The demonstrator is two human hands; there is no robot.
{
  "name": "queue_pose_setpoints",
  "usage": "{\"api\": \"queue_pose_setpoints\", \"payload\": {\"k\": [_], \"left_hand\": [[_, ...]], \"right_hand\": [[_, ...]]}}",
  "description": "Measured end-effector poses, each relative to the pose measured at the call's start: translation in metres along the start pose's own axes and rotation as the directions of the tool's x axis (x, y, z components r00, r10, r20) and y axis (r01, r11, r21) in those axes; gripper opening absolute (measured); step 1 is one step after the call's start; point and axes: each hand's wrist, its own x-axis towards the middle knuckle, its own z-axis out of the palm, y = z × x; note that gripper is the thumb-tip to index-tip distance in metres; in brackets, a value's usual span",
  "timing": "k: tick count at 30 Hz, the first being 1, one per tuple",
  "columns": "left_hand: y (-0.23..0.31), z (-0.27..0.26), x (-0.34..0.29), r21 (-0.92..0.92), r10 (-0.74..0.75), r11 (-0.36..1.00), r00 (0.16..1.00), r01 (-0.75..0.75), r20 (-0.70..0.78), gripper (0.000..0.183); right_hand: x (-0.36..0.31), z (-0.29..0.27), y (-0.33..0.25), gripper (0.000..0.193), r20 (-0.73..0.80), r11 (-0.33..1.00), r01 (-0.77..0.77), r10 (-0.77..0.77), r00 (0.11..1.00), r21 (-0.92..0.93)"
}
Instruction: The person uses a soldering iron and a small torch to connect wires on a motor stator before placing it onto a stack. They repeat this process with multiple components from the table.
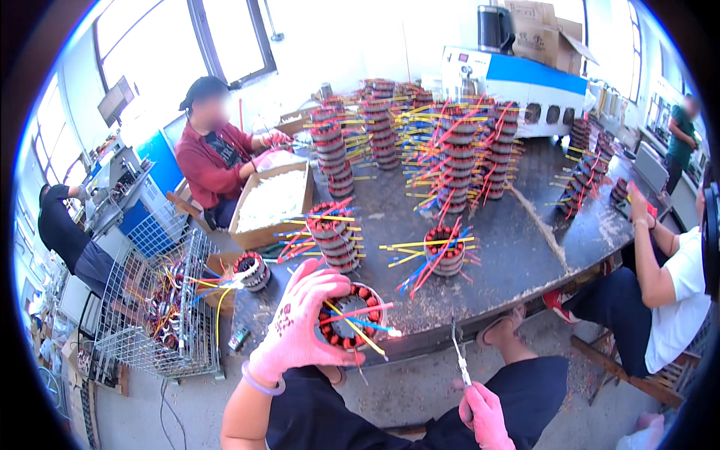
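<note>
My left hand [296,324], in a pink glove, grips a motor stator [367,297] by its outer rim, thumb below and fingers above. The stator is a ring of red-brown coils, tilted so its round opening faces me. Yellow, red and blue lead wires stick out across it to the right, and one end shows a bright white spot. Lower right, my right hand [486,416], also in a pink glove, is closed round a slim tool [461,360] with a pale shaft and thin dark tip. The tool points up toward the table edge, apart from the stator; its exact kind is unclear.
Stacked stators [459,161] and a single stator [444,259] stand on the dark table [517,262]. A wire basket [150,337] with wired parts is left, near a box of white pieces [274,199]. People sit at left and right; others stand farther off.
</note>
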Motion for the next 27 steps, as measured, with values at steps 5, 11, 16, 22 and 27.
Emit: {"api": "queue_pose_setpoints", "payload": {"k": [5,11,16,22,27], "left_hand": [[0.014,-0.017,0.014,0.003,0.041,0.999,0.999,-0.041,-0.015,0.095],[-0.055,-0.032,0.035,0.165,-0.144,0.972,0.981,0.165,-0.133,0.096],[-0.134,-0.030,0.074,0.058,-0.332,0.938,0.935,0.341,-0.122,0.083],[-0.173,-0.006,0.094,0.018,-0.396,0.917,0.916,0.397,-0.061,0.086],[-0.179,0.007,0.093,0.090,-0.385,0.917,0.922,0.388,-0.048,0.086]], "right_hand": [[0.003,-0.005,0.003,0.031,-0.031,0.991,0.130,-0.131,0.991,-0.026],[0.004,-0.010,0.004,0.029,-0.029,0.996,0.083,-0.083,0.996,-0.019],[0.006,-0.003,-0.002,0.028,-0.054,0.998,0.066,-0.066,0.996,-0.010],[0.008,0.000,-0.009,0.032,-0.055,0.996,0.063,-0.066,0.996,-0.062],[0.010,-0.002,-0.010,0.035,-0.048,0.995,0.071,-0.075,0.996,-0.071]]}}
